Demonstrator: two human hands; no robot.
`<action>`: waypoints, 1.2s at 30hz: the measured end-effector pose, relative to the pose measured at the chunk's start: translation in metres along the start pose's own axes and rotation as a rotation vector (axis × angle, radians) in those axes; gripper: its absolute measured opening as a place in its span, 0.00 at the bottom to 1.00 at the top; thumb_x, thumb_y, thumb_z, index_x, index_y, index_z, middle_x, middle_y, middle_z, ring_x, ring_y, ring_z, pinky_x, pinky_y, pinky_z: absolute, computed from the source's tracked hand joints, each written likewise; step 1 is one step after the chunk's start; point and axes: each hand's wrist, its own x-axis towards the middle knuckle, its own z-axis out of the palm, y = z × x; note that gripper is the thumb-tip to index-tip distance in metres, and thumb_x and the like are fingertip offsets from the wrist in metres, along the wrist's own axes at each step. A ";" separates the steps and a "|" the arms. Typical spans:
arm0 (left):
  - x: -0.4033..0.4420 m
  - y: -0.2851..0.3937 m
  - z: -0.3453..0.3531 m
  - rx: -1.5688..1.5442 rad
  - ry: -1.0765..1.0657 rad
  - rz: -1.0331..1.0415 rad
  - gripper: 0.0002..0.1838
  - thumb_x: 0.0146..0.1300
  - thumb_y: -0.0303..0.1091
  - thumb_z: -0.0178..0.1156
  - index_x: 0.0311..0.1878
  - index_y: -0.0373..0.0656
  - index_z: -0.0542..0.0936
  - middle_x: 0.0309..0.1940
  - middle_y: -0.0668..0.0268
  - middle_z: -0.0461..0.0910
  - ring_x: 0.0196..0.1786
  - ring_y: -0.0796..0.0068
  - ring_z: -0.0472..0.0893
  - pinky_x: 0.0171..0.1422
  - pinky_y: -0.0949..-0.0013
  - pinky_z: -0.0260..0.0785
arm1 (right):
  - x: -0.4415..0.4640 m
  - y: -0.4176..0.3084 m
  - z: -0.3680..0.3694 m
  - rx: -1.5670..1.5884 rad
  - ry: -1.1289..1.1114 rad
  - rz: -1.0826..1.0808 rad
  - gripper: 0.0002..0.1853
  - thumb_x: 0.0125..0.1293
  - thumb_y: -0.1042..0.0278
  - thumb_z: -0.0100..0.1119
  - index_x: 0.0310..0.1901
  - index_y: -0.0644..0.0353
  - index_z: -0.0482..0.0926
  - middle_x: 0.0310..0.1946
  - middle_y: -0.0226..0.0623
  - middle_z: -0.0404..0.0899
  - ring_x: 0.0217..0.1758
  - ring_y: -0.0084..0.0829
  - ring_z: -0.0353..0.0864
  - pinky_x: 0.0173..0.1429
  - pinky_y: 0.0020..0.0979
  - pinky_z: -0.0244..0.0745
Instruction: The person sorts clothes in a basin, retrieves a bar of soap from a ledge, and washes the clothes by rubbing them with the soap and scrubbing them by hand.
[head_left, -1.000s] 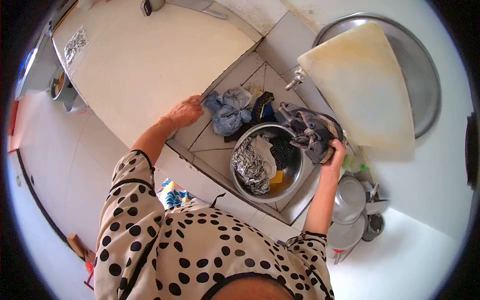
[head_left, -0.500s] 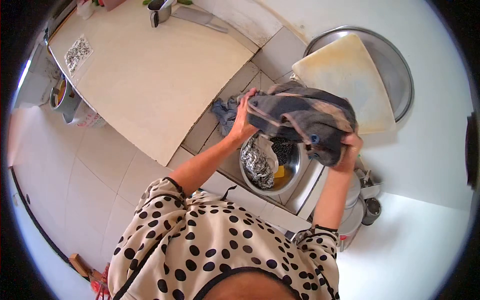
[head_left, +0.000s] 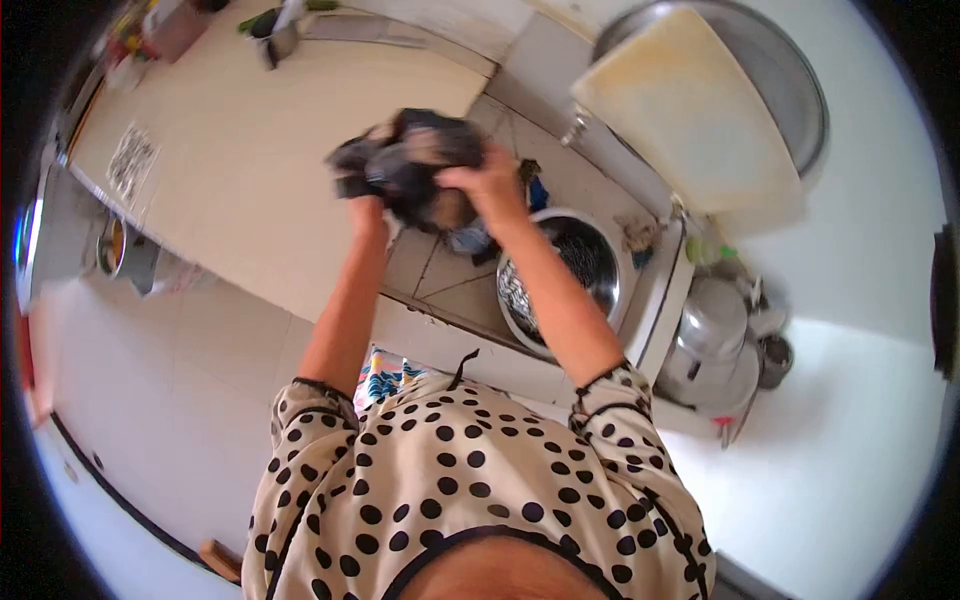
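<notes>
A dark grey cloth with pinkish patches (head_left: 408,165), bunched and blurred by motion, is held up over the right edge of the cream countertop (head_left: 250,150). My left hand (head_left: 367,215) grips it from below on the left. On its right side my right hand (head_left: 485,185) has its fingers closed on it. Below my right forearm, a metal basin (head_left: 608,262) stands in the tiled sink (head_left: 435,275), with black-and-white patterned fabric (head_left: 515,300) and a dark dotted item inside. Bluish cloth (head_left: 468,238) lies beside the basin, partly hidden by my hand.
A faucet (head_left: 575,130) is at the sink's back wall. Behind it, a stained board (head_left: 690,115) leans on a large round metal tray (head_left: 805,100). Metal pots (head_left: 712,315) stand to the right. A metal cup (head_left: 275,42) and a cleaver (head_left: 365,30) lie at the counter's back.
The cloth has moved left from above the basin to over the countertop edge and is now bunched up. Both hands have moved left with it, uncovering more of the basin and sink.
</notes>
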 end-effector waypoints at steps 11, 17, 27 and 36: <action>-0.082 0.037 -0.001 1.026 0.056 0.922 0.31 0.62 0.34 0.60 0.66 0.36 0.62 0.59 0.49 0.68 0.63 0.53 0.66 0.68 0.53 0.54 | -0.047 0.147 0.036 -0.314 -0.209 0.021 0.39 0.54 0.72 0.60 0.69 0.60 0.57 0.55 0.56 0.73 0.52 0.45 0.77 0.58 0.38 0.71; -0.030 -0.004 0.005 1.671 -0.420 0.921 0.23 0.62 0.45 0.59 0.60 0.54 0.73 0.62 0.68 0.68 0.67 0.61 0.63 0.72 0.48 0.46 | -0.054 0.137 0.037 -0.213 -0.170 0.117 0.27 0.54 0.75 0.56 0.60 0.60 0.70 0.50 0.52 0.77 0.52 0.45 0.78 0.56 0.39 0.72; -0.026 -0.015 -0.012 1.981 -0.487 1.039 0.22 0.60 0.40 0.62 0.57 0.54 0.73 0.62 0.69 0.65 0.69 0.62 0.59 0.72 0.43 0.43 | -0.206 0.250 -0.154 -0.936 0.162 0.586 0.32 0.54 0.61 0.63 0.62 0.54 0.68 0.53 0.51 0.73 0.57 0.50 0.72 0.61 0.45 0.67; 0.003 -0.066 0.042 2.176 -0.754 1.134 0.24 0.53 0.34 0.64 0.56 0.53 0.75 0.55 0.63 0.73 0.67 0.54 0.64 0.68 0.31 0.46 | -0.215 0.260 -0.140 -0.664 0.446 0.603 0.27 0.48 0.65 0.65 0.54 0.55 0.77 0.42 0.47 0.79 0.46 0.46 0.78 0.52 0.38 0.73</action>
